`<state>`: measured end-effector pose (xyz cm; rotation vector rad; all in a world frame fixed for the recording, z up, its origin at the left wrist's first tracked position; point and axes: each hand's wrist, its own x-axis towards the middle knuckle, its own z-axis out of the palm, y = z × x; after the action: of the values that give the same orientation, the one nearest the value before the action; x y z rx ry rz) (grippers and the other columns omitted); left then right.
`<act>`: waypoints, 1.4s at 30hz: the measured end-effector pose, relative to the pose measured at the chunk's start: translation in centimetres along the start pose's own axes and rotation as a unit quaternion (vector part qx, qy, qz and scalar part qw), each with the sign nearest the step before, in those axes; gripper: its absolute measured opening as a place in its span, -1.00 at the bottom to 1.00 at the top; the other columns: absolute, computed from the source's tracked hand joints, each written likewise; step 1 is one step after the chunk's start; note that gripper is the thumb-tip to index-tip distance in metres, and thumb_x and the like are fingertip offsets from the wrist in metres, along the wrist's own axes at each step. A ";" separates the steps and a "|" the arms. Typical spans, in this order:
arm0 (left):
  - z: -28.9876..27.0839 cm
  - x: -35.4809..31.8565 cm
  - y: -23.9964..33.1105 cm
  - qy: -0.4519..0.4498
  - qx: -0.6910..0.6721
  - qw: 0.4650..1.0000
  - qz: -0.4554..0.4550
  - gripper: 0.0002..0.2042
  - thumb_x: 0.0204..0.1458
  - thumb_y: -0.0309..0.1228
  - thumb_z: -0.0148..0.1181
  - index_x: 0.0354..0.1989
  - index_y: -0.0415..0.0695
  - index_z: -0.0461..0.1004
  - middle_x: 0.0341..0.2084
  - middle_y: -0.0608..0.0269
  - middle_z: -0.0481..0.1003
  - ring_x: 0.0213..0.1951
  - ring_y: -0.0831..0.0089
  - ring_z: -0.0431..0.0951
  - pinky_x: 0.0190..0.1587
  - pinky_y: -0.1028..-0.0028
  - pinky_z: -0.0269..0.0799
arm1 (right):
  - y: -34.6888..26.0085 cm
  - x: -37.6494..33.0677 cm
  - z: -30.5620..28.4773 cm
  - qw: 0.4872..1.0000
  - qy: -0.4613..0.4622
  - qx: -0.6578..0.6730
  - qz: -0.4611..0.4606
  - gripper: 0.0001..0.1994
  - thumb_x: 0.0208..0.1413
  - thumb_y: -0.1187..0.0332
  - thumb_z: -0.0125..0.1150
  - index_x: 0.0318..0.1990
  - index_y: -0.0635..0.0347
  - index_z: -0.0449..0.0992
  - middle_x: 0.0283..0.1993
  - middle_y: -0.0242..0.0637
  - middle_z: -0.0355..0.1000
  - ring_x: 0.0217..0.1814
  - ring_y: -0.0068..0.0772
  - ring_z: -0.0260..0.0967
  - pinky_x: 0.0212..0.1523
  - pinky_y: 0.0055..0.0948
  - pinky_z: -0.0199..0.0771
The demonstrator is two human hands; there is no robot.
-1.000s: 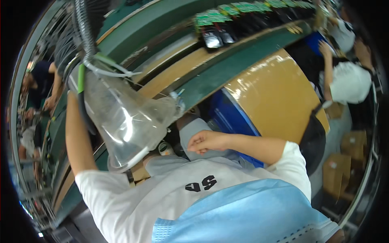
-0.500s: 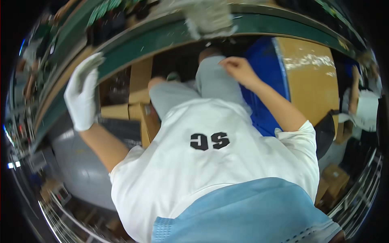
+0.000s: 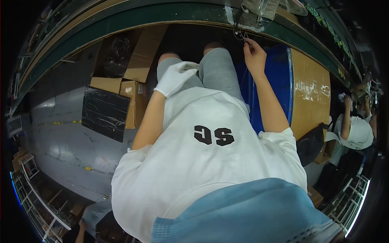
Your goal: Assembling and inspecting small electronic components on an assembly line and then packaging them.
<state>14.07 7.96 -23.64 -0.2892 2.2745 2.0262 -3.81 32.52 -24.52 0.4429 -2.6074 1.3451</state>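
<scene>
At the bench edge (image 3: 202,20), the bare fingers of my right hand (image 3: 254,58) are pinched on a thin looped wire (image 3: 240,35). Its strands curl just beyond my fingertips, and a fine length seems to hang below the hand. My left hand (image 3: 176,79), in a white glove, is over my lap above the grey shorts (image 3: 221,71). Its fingers are loosely bent with the thumb apart, and I see nothing in them. A clear plastic package (image 3: 261,7) lies on the bench beyond my right hand.
A blue bin (image 3: 269,89) and a tall cardboard box (image 3: 311,91) stand right of my legs. Left are an open carton (image 3: 135,97) and a black panel (image 3: 105,113) on the grey floor (image 3: 65,141). Another person (image 3: 356,131) works at the far right.
My gloved left hand has come from the far left in over my lap. My right hand has reached forward to the bench edge, where a thin wire now shows at its fingers.
</scene>
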 end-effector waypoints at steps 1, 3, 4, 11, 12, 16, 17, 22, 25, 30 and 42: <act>0.4 1.0 -0.8 -0.025 0.015 0.999 0.017 -0.70 0.13 -0.38 0.15 -0.02 -0.29 0.53 -0.10 0.14 0.59 -0.09 0.40 0.57 0.05 0.53 0.42 | 0.2 0.7 0.3 1.000 0.004 0.000 -0.006 -0.81 0.15 0.41 0.16 -0.14 0.23 0.61 -0.51 -0.29 0.47 -0.57 -0.44 0.34 -0.53 -0.50 0.33; 1.2 3.9 -0.7 -0.072 0.024 0.997 0.015 -0.67 0.13 -0.33 0.14 -0.01 -0.28 0.53 -0.12 0.13 0.58 -0.09 0.39 0.56 0.04 0.50 0.41 | 1.0 2.8 1.0 0.991 0.036 -0.098 -0.088 -0.82 0.11 0.39 0.15 -0.20 0.22 0.62 -0.50 -0.19 0.49 -0.56 -0.26 0.37 -0.50 -0.37 0.37; 1.5 5.5 -0.3 -0.077 0.017 0.997 0.005 -0.65 0.13 -0.35 0.14 0.02 -0.31 0.50 -0.07 0.11 0.56 -0.06 0.39 0.54 0.06 0.51 0.40 | 1.2 3.8 1.5 0.979 0.053 -0.145 -0.132 -0.83 0.10 0.38 0.14 -0.24 0.21 0.62 -0.50 -0.15 0.49 -0.55 -0.17 0.39 -0.48 -0.30 0.39; 5.9 16.2 -3.7 0.023 0.104 0.978 0.178 -0.53 0.03 -0.38 0.13 0.14 -0.26 0.39 0.05 -0.04 0.47 -0.02 0.16 0.48 0.08 0.35 0.36 | 1.8 3.9 4.3 0.916 0.009 -0.366 -0.165 -0.82 -0.04 0.41 0.11 -0.28 0.26 0.53 -0.41 0.01 0.48 -0.47 0.09 0.43 -0.42 -0.08 0.46; 6.9 16.1 -2.1 -0.002 0.054 0.983 0.175 -0.54 0.03 -0.38 0.13 0.14 -0.26 0.40 0.02 -0.02 0.50 -0.04 0.17 0.48 0.08 0.35 0.36 | 1.7 3.5 3.7 0.920 -0.009 -0.371 -0.125 -0.82 -0.04 0.41 0.11 -0.28 0.27 0.53 -0.41 0.03 0.47 -0.48 0.10 0.44 -0.44 -0.09 0.47; 10.0 17.5 -2.1 0.003 -0.164 0.986 0.016 -0.43 0.11 -0.41 0.11 0.32 -0.21 0.15 -0.10 0.02 0.50 -0.20 0.39 0.52 -0.24 0.49 0.46 | 1.4 3.1 3.3 0.916 -0.008 -0.388 -0.103 -0.83 -0.03 0.40 0.09 -0.45 0.28 0.58 -0.45 -0.01 0.53 -0.48 0.07 0.48 -0.44 -0.14 0.50; 10.5 17.3 -2.1 0.009 -0.236 0.972 -0.003 -0.44 0.12 -0.42 0.10 0.32 -0.21 0.14 -0.10 0.04 0.50 -0.21 0.41 0.52 -0.26 0.49 0.46 | 1.1 3.0 3.4 0.922 -0.028 -0.374 -0.095 -0.81 -0.02 0.41 0.06 -0.44 0.30 0.59 -0.44 -0.02 0.53 -0.48 0.05 0.49 -0.44 -0.18 0.50; 11.2 21.6 -3.9 0.005 -0.180 0.982 0.048 -0.59 0.13 -0.42 0.08 0.17 -0.26 0.31 -0.04 0.07 0.50 -0.17 0.31 0.52 -0.14 0.45 0.44 | 0.4 4.6 3.7 0.918 -0.063 -0.387 -0.060 -0.74 0.04 0.33 0.01 -0.40 0.26 0.62 -0.39 -0.02 0.56 -0.38 0.07 0.52 -0.35 -0.13 0.49; 11.7 23.0 -3.7 0.033 -0.049 0.998 0.037 -0.66 0.12 -0.42 0.10 0.06 -0.30 0.42 -0.06 0.07 0.53 -0.18 0.29 0.52 -0.11 0.45 0.42 | 0.6 5.1 3.7 0.925 -0.081 -0.365 -0.062 -0.74 0.04 0.32 0.00 -0.40 0.24 0.62 -0.41 -0.03 0.56 -0.40 0.07 0.51 -0.36 -0.13 0.49; 11.6 23.1 -2.5 0.037 -0.021 0.997 0.066 -0.73 0.11 -0.39 0.12 -0.11 -0.32 0.53 -0.16 0.06 0.57 -0.24 0.29 0.53 -0.15 0.45 0.43 | 2.0 5.9 3.4 0.932 -0.039 -0.348 -0.094 -0.75 0.04 0.31 0.02 -0.40 0.24 0.62 -0.39 -0.03 0.56 -0.37 0.10 0.51 -0.37 -0.12 0.48; 13.2 25.7 -8.1 0.064 0.052 0.996 0.043 -0.74 0.10 -0.35 0.13 -0.22 -0.32 0.57 -0.28 0.05 0.60 -0.33 0.25 0.54 -0.23 0.38 0.44 | 2.5 1.4 4.0 0.969 0.069 -0.185 -0.147 -0.80 0.07 0.44 0.07 -0.21 0.28 0.57 -0.39 -0.02 0.55 -0.38 0.07 0.50 -0.38 -0.16 0.50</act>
<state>-10.36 17.98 -37.88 -0.3280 2.5008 1.9728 -6.06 30.36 -28.36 0.6166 -2.4769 0.7478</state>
